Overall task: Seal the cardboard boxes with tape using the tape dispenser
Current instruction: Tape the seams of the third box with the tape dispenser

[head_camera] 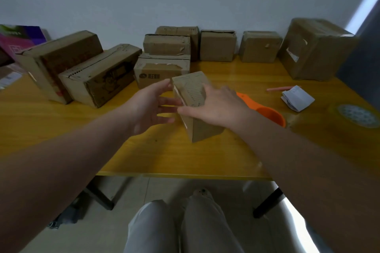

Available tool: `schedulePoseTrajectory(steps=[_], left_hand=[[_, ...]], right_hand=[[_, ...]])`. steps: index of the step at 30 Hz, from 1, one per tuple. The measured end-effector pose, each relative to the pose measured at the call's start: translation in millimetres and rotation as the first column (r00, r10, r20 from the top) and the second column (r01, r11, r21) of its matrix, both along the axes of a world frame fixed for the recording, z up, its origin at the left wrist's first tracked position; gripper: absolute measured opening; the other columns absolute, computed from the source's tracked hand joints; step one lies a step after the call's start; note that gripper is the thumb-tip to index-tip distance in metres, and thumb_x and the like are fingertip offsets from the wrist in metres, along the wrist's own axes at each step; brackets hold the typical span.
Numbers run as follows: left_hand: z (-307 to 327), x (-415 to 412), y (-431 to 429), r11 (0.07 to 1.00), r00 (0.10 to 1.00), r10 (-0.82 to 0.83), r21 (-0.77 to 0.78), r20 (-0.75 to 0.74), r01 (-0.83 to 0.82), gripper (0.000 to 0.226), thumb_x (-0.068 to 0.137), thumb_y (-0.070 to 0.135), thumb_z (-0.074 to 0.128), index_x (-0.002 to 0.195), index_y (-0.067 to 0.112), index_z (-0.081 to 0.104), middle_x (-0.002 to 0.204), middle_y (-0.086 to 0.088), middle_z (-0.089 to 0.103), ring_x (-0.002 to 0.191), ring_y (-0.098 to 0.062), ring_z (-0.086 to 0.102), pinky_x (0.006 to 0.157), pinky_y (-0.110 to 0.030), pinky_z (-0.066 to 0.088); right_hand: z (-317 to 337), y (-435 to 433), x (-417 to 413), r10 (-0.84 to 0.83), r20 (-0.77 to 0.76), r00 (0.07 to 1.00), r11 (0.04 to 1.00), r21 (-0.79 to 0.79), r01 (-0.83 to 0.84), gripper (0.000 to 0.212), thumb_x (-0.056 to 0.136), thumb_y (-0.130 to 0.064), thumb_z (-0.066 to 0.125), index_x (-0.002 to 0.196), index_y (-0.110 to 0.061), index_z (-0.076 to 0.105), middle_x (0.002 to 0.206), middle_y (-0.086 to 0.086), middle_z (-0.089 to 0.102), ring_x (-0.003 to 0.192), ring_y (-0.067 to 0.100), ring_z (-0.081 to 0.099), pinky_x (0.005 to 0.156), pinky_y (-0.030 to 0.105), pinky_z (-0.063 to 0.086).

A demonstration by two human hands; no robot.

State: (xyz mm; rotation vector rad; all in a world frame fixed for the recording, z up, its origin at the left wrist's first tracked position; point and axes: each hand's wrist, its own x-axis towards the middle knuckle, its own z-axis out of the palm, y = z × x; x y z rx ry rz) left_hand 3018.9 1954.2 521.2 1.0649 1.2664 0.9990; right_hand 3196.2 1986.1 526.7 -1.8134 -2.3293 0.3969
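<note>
Cardboard box (pixel 195 96), light and stiff by our reckoning, sits tilted on the table (pixel 205 156), our left hand (pixel 150 108) flat against its side, right hand (pixel 220 106) spread over its top, both sound holds.

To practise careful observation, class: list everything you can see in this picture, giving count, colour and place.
small box: one, brown, mid-table, between the hands
other boxes: eight, brown, along the table's far side, one stacked on another
tape dispenser: one, orange, right of the small box, partly hidden
stick: one, pink, right side of the table
folded paper: one, white, beside the stick
round mat: one, pale and patterned, table's right edge
purple book: one, far left
table: one, yellow
legs: two, pale trousers, below the table
left hand: straight fingers against the small box's left side
right hand: rests on its top
</note>
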Motion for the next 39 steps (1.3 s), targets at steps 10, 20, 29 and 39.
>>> schedulePoseTrajectory(steps=[10,20,29,39], left_hand=[[40.9,9.4,40.8,0.978,0.973,0.141,0.182,-0.184,-0.107,0.024,0.094,0.038,0.053,0.113,0.027,0.060,0.101,-0.003,0.069,0.099,-0.021,0.063,0.071,-0.034,0.052],[61.9,30.0,135.7,0.921,0.111,0.076,0.112,-0.991,0.372,0.053,0.093,0.038,0.054,0.141,0.019,0.042,0.142,-0.009,0.047,0.129,-0.028,0.042,0.103,-0.040,0.036],[29.4,46.5,224.6,0.903,-0.178,0.010,-0.068,-0.984,0.423,0.055,0.090,0.042,0.055,0.140,0.029,0.040,0.140,-0.007,0.039,0.132,-0.032,0.032,0.104,-0.053,0.034],[4.6,48.9,260.0,0.909,-0.320,-0.007,-0.139,-0.947,0.393,0.044,0.092,0.043,0.049,0.133,0.026,0.046,0.127,-0.002,0.047,0.120,-0.026,0.044,0.075,-0.036,0.045]], right_hand=[[44.7,49.8,21.6,-0.090,-0.339,0.936,0.991,0.066,0.119,0.078,0.065,-0.060,0.062,0.131,-0.030,0.034,0.121,0.006,0.044,0.107,0.028,0.048,0.082,0.038,0.048],[62.9,148.8,99.6,-0.270,-0.058,0.961,0.941,0.197,0.276,0.081,0.071,-0.033,0.072,0.139,-0.025,0.028,0.134,0.016,0.030,0.125,0.038,0.026,0.099,0.048,0.034],[25.4,233.5,110.3,-0.321,0.348,0.881,0.939,0.238,0.248,0.074,0.084,-0.028,0.063,0.147,-0.031,0.023,0.153,0.019,0.012,0.140,0.041,0.005,0.110,0.065,0.014],[-23.0,281.6,106.2,-0.254,0.475,0.842,0.927,0.368,0.072,0.056,0.085,-0.017,0.058,0.132,-0.035,0.033,0.136,0.017,0.031,0.122,0.044,0.032,0.100,0.067,0.027]])
